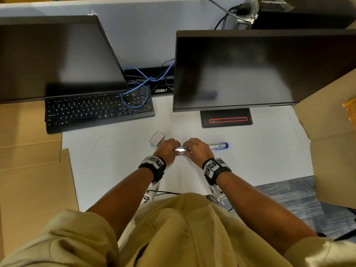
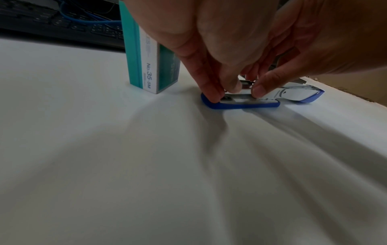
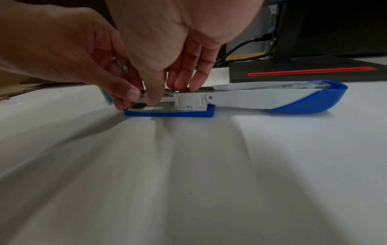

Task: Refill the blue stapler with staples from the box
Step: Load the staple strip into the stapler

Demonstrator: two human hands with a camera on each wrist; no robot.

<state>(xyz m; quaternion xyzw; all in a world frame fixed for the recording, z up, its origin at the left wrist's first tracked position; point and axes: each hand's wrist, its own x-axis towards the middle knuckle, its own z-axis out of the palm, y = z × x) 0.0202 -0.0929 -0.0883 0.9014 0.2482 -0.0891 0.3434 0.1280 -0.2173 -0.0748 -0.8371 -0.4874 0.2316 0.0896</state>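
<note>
Working both hands, left hand (image 1: 167, 149) and right hand (image 1: 198, 149), pinching staples into the opened blue stapler (image 3: 261, 99); next, seating them, swinging the lid shut.

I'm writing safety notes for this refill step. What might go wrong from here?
Both hands, left and right, pinch the metal staple channel of the opened blue-and-white stapler; staples may seat crooked and jam. The upright teal staple box stands just behind the left hand, so a knuckle might tip it.

The stapler (image 3: 240, 97) is coloured blue and white; the staple box (image 2: 150, 66) is printed teal and white; the worktop (image 1: 240, 160) is white.
</note>
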